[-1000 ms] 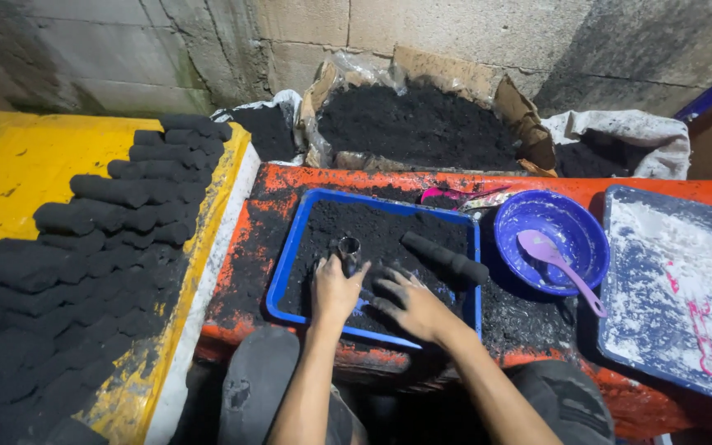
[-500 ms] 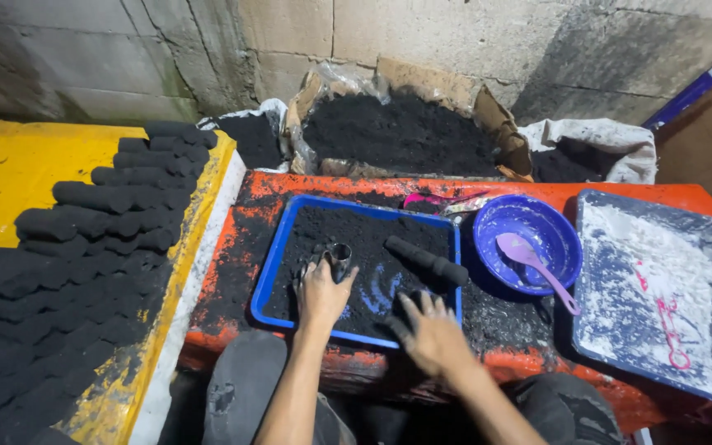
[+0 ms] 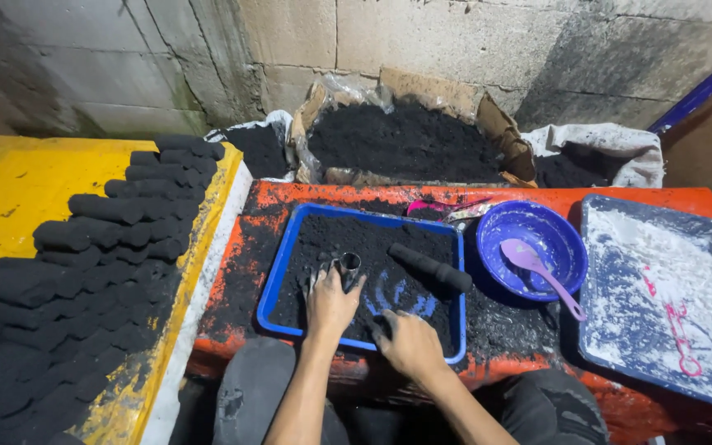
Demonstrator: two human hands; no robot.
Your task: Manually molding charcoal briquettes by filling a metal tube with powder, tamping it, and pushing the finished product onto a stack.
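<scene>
1. A person sits at a low orange table [image 3: 620, 202], seen from above, with both bare hands in a blue tray [image 3: 278, 272] of black powder near the table's front edge.
2. The left hand [image 3: 331, 303] lies palm down on the powder, fingers spread wide, fingertips touching a small metal tube [image 3: 348, 264] that stands in the powder near the tray's middle. It grips nothing.
3. The right hand [image 3: 409, 342] rests at the tray's front edge, fingers loosely curled and dug into the powder; whether it holds any cannot be told.
4. A black cylinder [image 3: 432, 268] lies tilted in the tray's right half, apart from both hands.
5. Right of the tray stands a blue bowl [image 3: 529, 235] with a purple spoon [image 3: 541, 272] leaning over its rim.
6. At the table's right edge sits a grey tray [image 3: 661, 305] dusted with white powder.
7. Beyond the table's back edge, an open box [image 3: 405, 140] holds more black powder.
8. To the left, rows of black briquettes [image 3: 109, 239] lie on a yellow surface [image 3: 10, 189].
</scene>
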